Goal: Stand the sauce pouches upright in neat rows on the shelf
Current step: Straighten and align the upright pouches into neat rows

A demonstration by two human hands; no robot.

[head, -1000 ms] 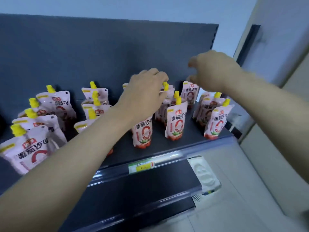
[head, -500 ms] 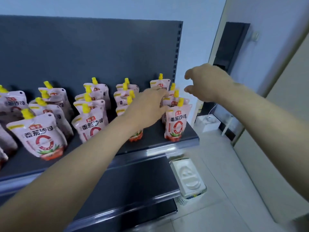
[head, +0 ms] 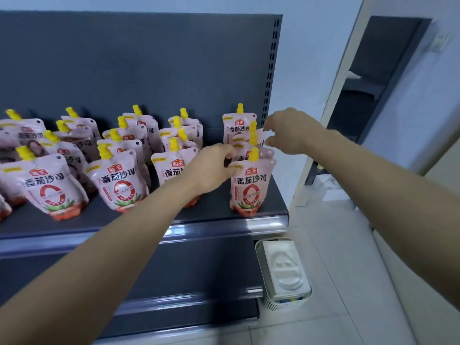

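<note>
Hands: left hand (head: 214, 168) pinches top-left corner of front-right pouch (head: 250, 188); right hand (head: 291, 131) loosely spread, gripping nothing, beside the pouches stacked behind it, contact unclear | Other pouches (head: 119, 185): yellow caps, upright in rows on shelf (head: 214, 211), mid-frame left | Lower right: white bin (head: 273, 305) on floor

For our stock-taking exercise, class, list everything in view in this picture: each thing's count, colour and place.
sauce pouches: at least eighteen, pink with yellow caps, standing in rows on the shelf
shelf: one, dark grey, centre
back panel: one, dark grey, behind the pouches
basket: one, white, on the floor below the shelf's right end, holding a white moulded insert
doorway: one, dark, far right
left hand: one, at the front right pouch's top corner
right hand: one, fingers curved beside the right row
</note>
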